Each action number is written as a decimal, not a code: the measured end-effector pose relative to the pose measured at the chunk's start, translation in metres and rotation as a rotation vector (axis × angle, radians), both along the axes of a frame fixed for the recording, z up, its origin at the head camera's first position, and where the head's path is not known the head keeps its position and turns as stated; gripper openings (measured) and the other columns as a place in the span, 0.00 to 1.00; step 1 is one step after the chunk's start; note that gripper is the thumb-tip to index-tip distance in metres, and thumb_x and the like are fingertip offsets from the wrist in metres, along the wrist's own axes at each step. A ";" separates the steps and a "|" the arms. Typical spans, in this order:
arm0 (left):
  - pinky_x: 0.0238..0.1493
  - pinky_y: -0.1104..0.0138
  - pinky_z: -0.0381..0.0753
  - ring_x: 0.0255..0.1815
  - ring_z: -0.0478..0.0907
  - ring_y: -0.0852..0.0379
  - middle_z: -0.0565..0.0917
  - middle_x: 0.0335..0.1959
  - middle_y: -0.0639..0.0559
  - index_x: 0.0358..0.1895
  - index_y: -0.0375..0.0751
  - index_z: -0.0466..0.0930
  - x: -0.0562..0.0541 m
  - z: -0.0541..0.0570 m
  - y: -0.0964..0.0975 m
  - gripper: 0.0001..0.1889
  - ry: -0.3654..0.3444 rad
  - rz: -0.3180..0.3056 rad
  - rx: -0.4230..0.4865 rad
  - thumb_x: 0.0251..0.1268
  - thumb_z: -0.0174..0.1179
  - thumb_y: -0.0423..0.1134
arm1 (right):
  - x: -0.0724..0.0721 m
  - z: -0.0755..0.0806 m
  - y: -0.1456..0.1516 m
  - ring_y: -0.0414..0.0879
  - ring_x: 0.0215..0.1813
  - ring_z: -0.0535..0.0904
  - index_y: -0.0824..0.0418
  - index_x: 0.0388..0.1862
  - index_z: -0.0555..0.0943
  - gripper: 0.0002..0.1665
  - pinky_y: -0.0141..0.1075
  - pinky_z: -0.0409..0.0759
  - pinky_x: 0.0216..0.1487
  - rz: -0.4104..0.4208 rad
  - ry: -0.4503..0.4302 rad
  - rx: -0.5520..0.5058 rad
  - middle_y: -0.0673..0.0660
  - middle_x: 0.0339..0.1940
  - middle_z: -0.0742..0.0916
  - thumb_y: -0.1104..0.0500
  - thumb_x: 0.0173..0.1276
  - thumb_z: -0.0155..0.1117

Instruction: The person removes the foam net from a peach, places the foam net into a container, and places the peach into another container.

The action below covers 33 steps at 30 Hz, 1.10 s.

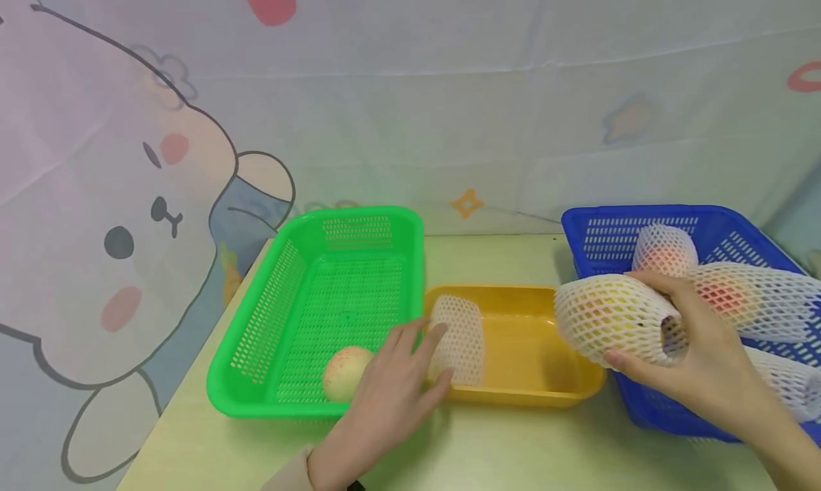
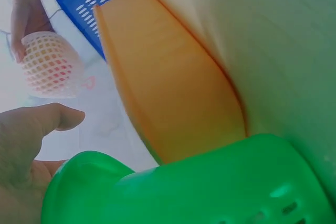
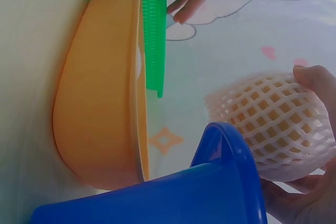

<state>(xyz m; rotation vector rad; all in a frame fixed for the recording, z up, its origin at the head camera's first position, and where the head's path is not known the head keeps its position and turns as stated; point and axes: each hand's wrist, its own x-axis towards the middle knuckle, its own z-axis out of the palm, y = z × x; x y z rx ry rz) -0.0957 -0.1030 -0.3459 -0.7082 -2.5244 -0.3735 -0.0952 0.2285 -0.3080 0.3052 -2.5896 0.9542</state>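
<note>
My right hand [image 1: 699, 363] grips a peach in a white foam net sleeve [image 1: 612, 316], raised between the orange tray and the blue basket. In the right wrist view, thumb and fingers lie around the netted peach [image 3: 278, 124]. My left hand [image 1: 394, 388], its fingers spread and loosely bent, hovers over the green basket's right edge and holds nothing. Under it a bare peach [image 1: 346, 373] lies in the green basket [image 1: 221, 377], partly hidden by the hand. An empty foam net [image 1: 463, 341] lies flat at the left end of the orange tray [image 1: 513, 398].
The blue basket [image 1: 631, 405] at the right holds several netted fruits, among them an upright one [image 1: 663, 252] and one on its side [image 1: 747, 298]. All containers stand side by side on a pale table [image 1: 513, 448]. A printed curtain [image 1: 410, 120] hangs behind.
</note>
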 end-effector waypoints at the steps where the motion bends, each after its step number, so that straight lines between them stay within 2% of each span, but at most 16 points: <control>1: 0.50 0.59 0.82 0.56 0.77 0.48 0.77 0.58 0.43 0.60 0.44 0.74 0.000 0.001 0.000 0.26 -0.015 -0.007 0.013 0.59 0.64 0.47 | 0.000 -0.001 0.000 0.24 0.45 0.64 0.47 0.69 0.66 0.55 0.27 0.70 0.33 0.006 0.003 -0.003 0.60 0.59 0.77 0.53 0.40 0.84; 5: 0.50 0.58 0.82 0.56 0.77 0.48 0.78 0.57 0.43 0.60 0.45 0.74 0.000 0.006 0.002 0.26 -0.071 -0.032 0.060 0.59 0.64 0.47 | 0.000 -0.002 -0.002 0.24 0.46 0.64 0.45 0.68 0.67 0.54 0.29 0.70 0.35 0.029 -0.007 -0.005 0.59 0.58 0.78 0.53 0.40 0.83; 8: 0.52 0.56 0.81 0.57 0.77 0.47 0.78 0.58 0.43 0.61 0.44 0.74 0.000 0.007 0.003 0.26 -0.099 -0.046 0.079 0.59 0.64 0.47 | 0.001 -0.002 -0.005 0.32 0.47 0.68 0.43 0.68 0.66 0.55 0.33 0.71 0.35 0.039 -0.021 0.000 0.59 0.57 0.79 0.53 0.40 0.83; 11: 0.55 0.55 0.80 0.59 0.76 0.47 0.77 0.59 0.43 0.62 0.44 0.73 -0.001 0.007 0.004 0.27 -0.125 -0.061 0.092 0.59 0.63 0.47 | 0.001 -0.002 -0.008 0.35 0.45 0.70 0.42 0.69 0.66 0.55 0.34 0.72 0.36 0.046 -0.030 0.006 0.59 0.56 0.80 0.52 0.40 0.83; 15: 0.53 0.55 0.81 0.59 0.76 0.47 0.77 0.60 0.43 0.63 0.44 0.72 -0.001 0.008 0.008 0.27 -0.145 -0.083 0.113 0.60 0.63 0.46 | 0.003 -0.002 -0.013 0.31 0.42 0.70 0.41 0.69 0.66 0.55 0.29 0.71 0.35 0.072 -0.035 -0.005 0.57 0.54 0.81 0.53 0.41 0.83; 18: 0.50 0.58 0.82 0.57 0.76 0.48 0.76 0.60 0.44 0.63 0.44 0.73 -0.001 0.010 0.010 0.27 -0.162 -0.108 0.136 0.61 0.63 0.46 | 0.004 -0.001 -0.016 0.31 0.41 0.71 0.40 0.69 0.65 0.55 0.28 0.71 0.34 0.097 -0.050 -0.018 0.56 0.55 0.80 0.53 0.42 0.82; 23: 0.53 0.60 0.80 0.58 0.75 0.52 0.77 0.59 0.47 0.63 0.45 0.73 -0.003 0.016 0.018 0.26 -0.198 -0.157 0.170 0.61 0.63 0.46 | 0.004 0.003 -0.023 0.32 0.41 0.72 0.39 0.70 0.63 0.55 0.28 0.73 0.33 0.132 -0.055 -0.040 0.54 0.55 0.79 0.55 0.42 0.82; 27: 0.56 0.62 0.79 0.59 0.75 0.55 0.77 0.57 0.50 0.61 0.45 0.75 -0.004 0.023 0.024 0.24 -0.277 -0.214 0.238 0.61 0.63 0.45 | 0.004 0.005 -0.027 0.33 0.42 0.73 0.40 0.70 0.64 0.56 0.28 0.74 0.35 0.151 -0.037 -0.068 0.47 0.55 0.78 0.57 0.42 0.82; 31: 0.55 0.65 0.79 0.54 0.77 0.57 0.78 0.56 0.51 0.60 0.44 0.76 -0.004 0.031 0.029 0.21 -0.400 -0.271 0.357 0.63 0.62 0.41 | 0.004 0.005 -0.029 0.32 0.44 0.74 0.41 0.70 0.64 0.56 0.28 0.74 0.36 0.163 -0.021 -0.091 0.36 0.55 0.76 0.59 0.41 0.82; 33: 0.54 0.67 0.80 0.53 0.79 0.56 0.79 0.54 0.50 0.59 0.44 0.76 -0.004 0.035 0.031 0.20 -0.450 -0.298 0.417 0.63 0.61 0.38 | 0.004 0.005 -0.029 0.32 0.44 0.74 0.42 0.70 0.64 0.56 0.27 0.74 0.36 0.170 -0.018 -0.101 0.33 0.54 0.75 0.59 0.41 0.82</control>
